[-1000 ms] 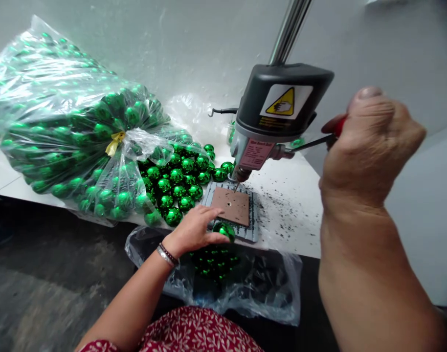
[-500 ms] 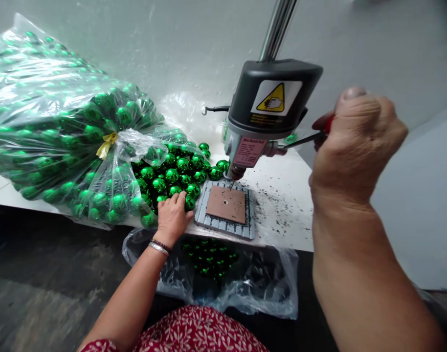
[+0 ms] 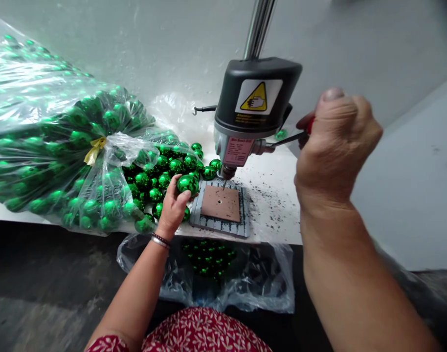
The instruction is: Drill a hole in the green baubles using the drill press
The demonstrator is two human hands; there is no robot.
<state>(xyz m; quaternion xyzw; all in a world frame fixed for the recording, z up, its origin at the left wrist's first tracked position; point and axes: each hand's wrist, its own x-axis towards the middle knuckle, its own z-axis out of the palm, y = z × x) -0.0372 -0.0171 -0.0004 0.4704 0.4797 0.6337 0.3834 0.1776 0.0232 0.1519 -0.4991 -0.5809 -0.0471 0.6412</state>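
Between the thumb and fingers of my left hand (image 3: 174,208) is a shiny green bauble (image 3: 188,185), held just left of the drill's base. My right hand (image 3: 337,146) is wrapped around the red-ended feed lever (image 3: 290,139) of a small bench drill (image 3: 258,98). Its thin bit (image 3: 224,185) points down, above a brown square board (image 3: 221,203) with a small hole in it. The board lies on the grooved grey base plate (image 3: 197,220). More loose green baubles (image 3: 163,181) are heaped behind and beside my left hand.
A large clear plastic bag (image 3: 55,127) of green baubles, with a yellow tie (image 3: 95,149), fills the table's left. Dark shavings (image 3: 263,200) are scattered right of the base. Below the table edge hangs an open plastic bag (image 3: 278,288) with green baubles inside.
My left hand has picked a green bauble from the heap and lifted it beside the base plate. My right hand stays on the lever. The whole view has shifted slightly.
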